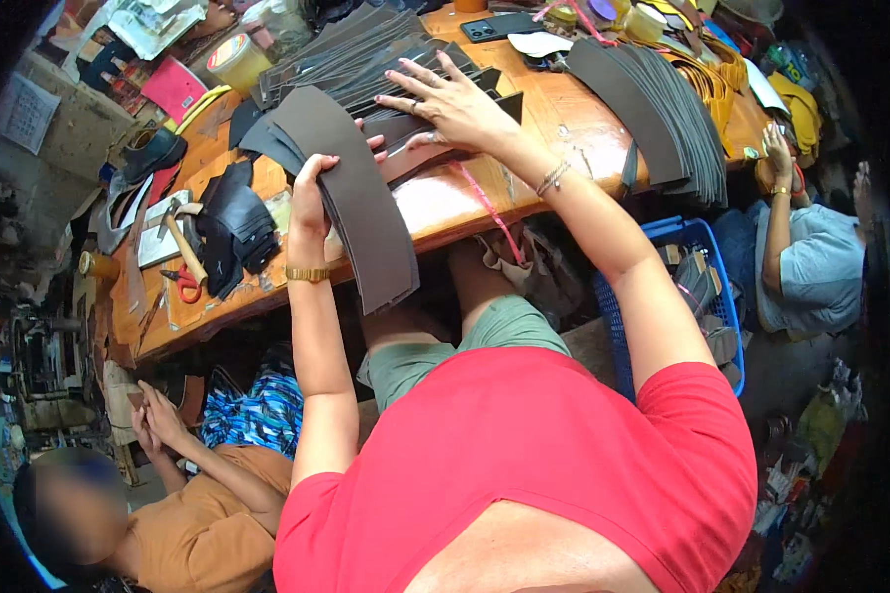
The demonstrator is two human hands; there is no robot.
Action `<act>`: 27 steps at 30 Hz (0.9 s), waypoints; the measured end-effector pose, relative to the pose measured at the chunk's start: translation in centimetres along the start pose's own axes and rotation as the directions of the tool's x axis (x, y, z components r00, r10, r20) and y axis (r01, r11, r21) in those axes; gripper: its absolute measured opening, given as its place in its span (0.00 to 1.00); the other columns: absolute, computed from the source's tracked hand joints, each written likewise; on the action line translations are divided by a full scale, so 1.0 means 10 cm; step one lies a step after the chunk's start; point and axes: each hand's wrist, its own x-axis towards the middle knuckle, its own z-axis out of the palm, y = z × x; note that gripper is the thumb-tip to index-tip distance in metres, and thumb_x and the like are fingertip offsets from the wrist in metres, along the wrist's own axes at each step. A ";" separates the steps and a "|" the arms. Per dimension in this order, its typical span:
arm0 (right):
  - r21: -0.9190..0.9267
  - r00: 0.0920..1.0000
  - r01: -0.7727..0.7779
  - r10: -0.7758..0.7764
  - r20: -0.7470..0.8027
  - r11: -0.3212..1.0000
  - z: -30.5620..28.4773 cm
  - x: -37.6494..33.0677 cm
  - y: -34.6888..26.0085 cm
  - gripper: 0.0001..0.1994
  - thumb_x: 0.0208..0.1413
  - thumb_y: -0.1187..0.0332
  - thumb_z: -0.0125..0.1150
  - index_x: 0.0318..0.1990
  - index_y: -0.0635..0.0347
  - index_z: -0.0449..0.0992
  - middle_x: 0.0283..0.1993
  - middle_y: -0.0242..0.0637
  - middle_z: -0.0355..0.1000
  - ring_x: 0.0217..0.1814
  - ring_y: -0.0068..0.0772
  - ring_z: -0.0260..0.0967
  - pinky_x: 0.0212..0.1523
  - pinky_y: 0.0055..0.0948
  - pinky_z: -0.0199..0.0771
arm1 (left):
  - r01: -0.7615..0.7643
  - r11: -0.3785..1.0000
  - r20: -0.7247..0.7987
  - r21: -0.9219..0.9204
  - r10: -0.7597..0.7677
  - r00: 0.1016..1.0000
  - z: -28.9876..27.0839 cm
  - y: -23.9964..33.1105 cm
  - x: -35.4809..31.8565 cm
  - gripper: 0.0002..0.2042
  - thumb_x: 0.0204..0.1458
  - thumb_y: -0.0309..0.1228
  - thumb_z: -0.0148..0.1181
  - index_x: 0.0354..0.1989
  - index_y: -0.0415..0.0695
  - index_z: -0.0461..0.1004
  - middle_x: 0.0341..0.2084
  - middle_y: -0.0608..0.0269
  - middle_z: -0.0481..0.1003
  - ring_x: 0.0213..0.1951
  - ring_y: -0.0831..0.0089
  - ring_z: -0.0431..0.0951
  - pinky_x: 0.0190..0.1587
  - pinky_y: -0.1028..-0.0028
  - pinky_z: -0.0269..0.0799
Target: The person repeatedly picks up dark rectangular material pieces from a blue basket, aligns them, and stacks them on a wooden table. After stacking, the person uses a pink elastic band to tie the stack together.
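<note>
My left hand (312,196) is closed round a small stack of long, curved dark brown strips (358,203), leather-like, with its fingertips showing past the far edge. The stack tilts over the table's front edge, one end hanging above my lap. My right hand (453,111) has its fingers spread, palm down, over more dark strips near the table's middle. Whether its fingertips rest on them I cannot tell. Behind both hands lies a large fanned pile of dark strips (336,61).
On the wooden table (554,109) are another fanned strip stack (643,124), a phone (504,28), a hammer (183,247), red-handled scissors (185,285) and black pieces (235,222). A blue basket (697,232) stands at right. One person (208,504) sits at left, another (811,257) at right.
</note>
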 end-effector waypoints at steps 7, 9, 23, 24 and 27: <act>0.110 0.968 -0.171 0.187 -0.168 0.979 0.14 -0.19 -0.24 0.36 0.57 0.39 0.46 0.71 0.42 0.54 0.74 0.41 0.49 0.77 0.40 0.42 0.71 0.58 0.34 | -0.032 0.998 0.176 -0.054 0.042 0.984 0.47 -0.13 -0.02 0.31 0.50 0.34 0.40 0.64 0.30 0.57 0.54 0.40 0.70 0.56 0.54 0.72 0.59 0.65 0.67; 0.061 0.969 -0.162 0.170 -0.177 0.985 0.24 -0.20 -0.23 0.38 0.53 0.41 0.53 0.70 0.44 0.55 0.73 0.41 0.49 0.77 0.40 0.41 0.72 0.56 0.33 | 0.043 0.999 -0.066 0.011 -0.042 0.997 0.33 -0.38 0.04 0.25 0.51 0.34 0.46 0.55 0.30 0.68 0.48 0.45 0.75 0.50 0.61 0.76 0.54 0.69 0.70; 0.516 0.795 -0.368 0.549 -0.257 0.774 -0.64 -1.71 -0.35 0.19 0.54 0.64 0.63 0.54 0.47 0.75 0.54 0.29 0.74 0.62 0.30 0.67 0.68 0.46 0.47 | 0.016 1.000 0.066 -0.020 -0.014 0.998 0.44 -0.54 0.08 0.39 0.43 0.38 0.47 0.67 0.33 0.52 0.50 0.33 0.71 0.53 0.50 0.73 0.60 0.63 0.65; 0.531 0.792 -0.414 0.580 -0.191 0.740 -0.70 -2.02 -0.37 0.16 0.52 0.67 0.65 0.50 0.51 0.78 0.49 0.31 0.76 0.56 0.32 0.71 0.64 0.41 0.56 | 0.030 0.999 0.083 -0.025 -0.028 0.996 0.48 -0.53 0.06 0.39 0.43 0.39 0.47 0.67 0.32 0.52 0.49 0.33 0.72 0.52 0.50 0.74 0.59 0.62 0.67; 0.597 0.715 -0.535 0.697 -0.058 0.598 -0.98 -2.75 -0.55 0.15 0.49 0.72 0.67 0.46 0.54 0.79 0.44 0.33 0.78 0.49 0.34 0.73 0.55 0.36 0.64 | 0.044 0.999 0.101 -0.010 -0.043 0.994 0.62 -0.46 0.00 0.40 0.42 0.39 0.48 0.67 0.32 0.51 0.45 0.34 0.73 0.48 0.49 0.76 0.56 0.59 0.70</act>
